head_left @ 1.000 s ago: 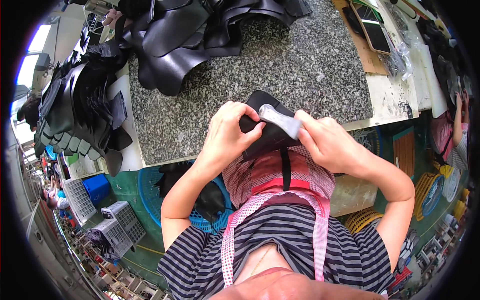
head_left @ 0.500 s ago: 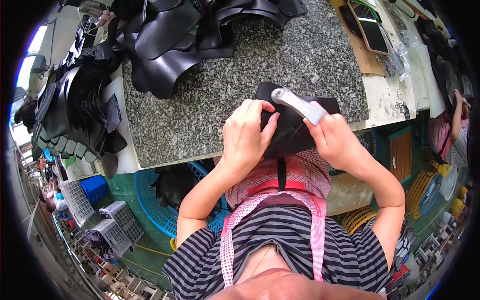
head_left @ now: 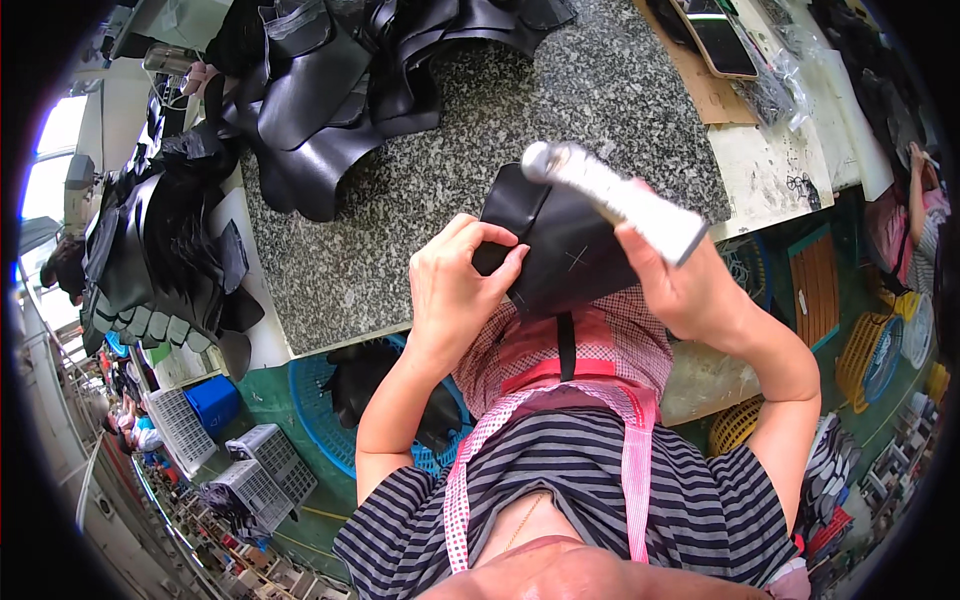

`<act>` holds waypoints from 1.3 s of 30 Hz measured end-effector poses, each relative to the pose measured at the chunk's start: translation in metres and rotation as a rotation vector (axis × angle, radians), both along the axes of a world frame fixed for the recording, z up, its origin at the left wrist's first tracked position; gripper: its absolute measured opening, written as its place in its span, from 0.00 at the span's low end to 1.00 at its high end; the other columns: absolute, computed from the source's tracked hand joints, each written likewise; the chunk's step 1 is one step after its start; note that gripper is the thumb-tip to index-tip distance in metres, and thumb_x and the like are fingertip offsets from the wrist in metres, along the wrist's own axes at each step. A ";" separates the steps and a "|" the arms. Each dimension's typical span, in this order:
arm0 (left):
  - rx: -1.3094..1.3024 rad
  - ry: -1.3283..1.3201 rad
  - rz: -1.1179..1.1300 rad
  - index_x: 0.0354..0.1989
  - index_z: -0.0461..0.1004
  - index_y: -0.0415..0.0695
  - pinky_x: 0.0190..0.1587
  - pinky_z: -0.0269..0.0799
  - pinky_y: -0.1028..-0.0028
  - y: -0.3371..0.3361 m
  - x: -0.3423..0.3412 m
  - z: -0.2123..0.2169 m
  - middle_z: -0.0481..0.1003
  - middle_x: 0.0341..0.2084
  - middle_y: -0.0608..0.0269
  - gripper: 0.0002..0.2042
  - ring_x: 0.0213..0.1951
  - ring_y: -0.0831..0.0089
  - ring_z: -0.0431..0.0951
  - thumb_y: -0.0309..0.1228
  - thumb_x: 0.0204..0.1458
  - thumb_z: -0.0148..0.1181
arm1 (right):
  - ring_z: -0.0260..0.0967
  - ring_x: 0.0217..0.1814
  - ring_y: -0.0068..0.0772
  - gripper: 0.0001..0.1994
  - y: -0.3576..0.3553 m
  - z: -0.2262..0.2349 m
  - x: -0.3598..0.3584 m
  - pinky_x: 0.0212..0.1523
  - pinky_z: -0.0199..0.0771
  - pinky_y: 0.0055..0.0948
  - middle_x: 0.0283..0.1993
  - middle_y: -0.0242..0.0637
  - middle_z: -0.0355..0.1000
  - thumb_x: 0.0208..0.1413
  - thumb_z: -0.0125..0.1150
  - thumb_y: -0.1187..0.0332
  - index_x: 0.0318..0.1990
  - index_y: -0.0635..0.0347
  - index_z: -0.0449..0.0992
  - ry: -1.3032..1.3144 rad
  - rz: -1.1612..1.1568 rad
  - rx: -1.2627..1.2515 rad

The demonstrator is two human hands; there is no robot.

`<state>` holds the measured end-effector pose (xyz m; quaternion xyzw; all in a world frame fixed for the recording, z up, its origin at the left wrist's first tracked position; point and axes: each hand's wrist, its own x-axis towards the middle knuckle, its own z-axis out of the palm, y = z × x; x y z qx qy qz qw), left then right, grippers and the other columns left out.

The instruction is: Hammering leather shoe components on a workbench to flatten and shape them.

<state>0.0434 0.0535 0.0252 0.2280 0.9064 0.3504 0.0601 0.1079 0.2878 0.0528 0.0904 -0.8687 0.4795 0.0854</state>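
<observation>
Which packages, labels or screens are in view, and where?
Tube: in the right hand, above the black leather piece; long, white-grey, rounded cap end.
Phone-like screen: top right on a brown board; flat, dark rectangle.
Clear plastic bags: beside that board, crumpled.

a leather-goods or footwear workshop, a factory floor by the look of it. speckled granite worktop [head_left: 420,190] heaped with cut black leather pieces [head_left: 330,90], more stacked on the next bench [head_left: 160,260] (all much the same shape). plastic baskets and crates [head_left: 255,470] on a green floor [head_left: 300,410], blue basket [head_left: 330,400] under the table, other workers [head_left: 915,215] seated at stations along the rows.
</observation>
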 end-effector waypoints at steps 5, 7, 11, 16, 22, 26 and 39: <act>-0.014 -0.024 0.000 0.33 0.83 0.42 0.36 0.77 0.70 0.000 -0.004 0.000 0.80 0.29 0.60 0.08 0.32 0.63 0.83 0.29 0.47 0.76 | 0.74 0.32 0.67 0.12 0.004 0.002 -0.002 0.30 0.70 0.54 0.24 0.57 0.72 0.71 0.51 0.63 0.44 0.65 0.66 -0.356 0.080 0.083; -0.007 -0.013 -0.014 0.34 0.83 0.43 0.36 0.77 0.69 -0.002 -0.002 -0.001 0.79 0.29 0.59 0.08 0.32 0.63 0.83 0.29 0.47 0.76 | 0.74 0.32 0.67 0.12 0.000 0.001 0.005 0.30 0.69 0.57 0.24 0.58 0.72 0.71 0.51 0.63 0.43 0.64 0.64 -0.191 0.031 0.081; 0.084 0.122 -0.078 0.37 0.83 0.43 0.34 0.75 0.68 -0.006 0.000 -0.009 0.78 0.29 0.59 0.07 0.30 0.63 0.82 0.25 0.50 0.72 | 0.73 0.32 0.67 0.11 -0.009 -0.021 0.014 0.30 0.69 0.56 0.24 0.58 0.71 0.71 0.51 0.65 0.44 0.64 0.62 -0.332 0.094 0.082; 0.143 0.083 -0.043 0.41 0.82 0.44 0.33 0.73 0.63 -0.013 0.006 -0.018 0.76 0.30 0.58 0.08 0.30 0.58 0.79 0.21 0.53 0.68 | 0.73 0.33 0.67 0.10 -0.008 -0.033 0.014 0.31 0.70 0.56 0.25 0.57 0.72 0.71 0.51 0.66 0.44 0.63 0.62 -0.349 0.100 0.045; 0.131 0.091 -0.039 0.41 0.82 0.41 0.35 0.75 0.65 -0.009 0.005 -0.014 0.78 0.31 0.57 0.10 0.32 0.58 0.81 0.27 0.51 0.72 | 0.74 0.32 0.66 0.10 -0.006 -0.036 0.015 0.30 0.70 0.56 0.25 0.56 0.72 0.71 0.51 0.65 0.44 0.63 0.62 -0.324 0.113 0.050; 0.079 0.048 -0.012 0.41 0.83 0.41 0.39 0.78 0.68 -0.009 0.003 -0.011 0.80 0.34 0.57 0.13 0.35 0.60 0.83 0.30 0.47 0.76 | 0.74 0.33 0.65 0.10 -0.005 -0.021 0.011 0.30 0.70 0.55 0.25 0.55 0.72 0.71 0.50 0.64 0.44 0.63 0.64 -0.331 0.108 0.053; 0.029 -0.050 -0.032 0.41 0.84 0.40 0.42 0.78 0.70 -0.010 -0.014 -0.001 0.79 0.35 0.59 0.17 0.37 0.65 0.83 0.30 0.42 0.79 | 0.73 0.32 0.68 0.12 -0.003 -0.001 0.003 0.29 0.69 0.54 0.25 0.58 0.72 0.71 0.51 0.63 0.43 0.64 0.65 -0.331 0.118 0.117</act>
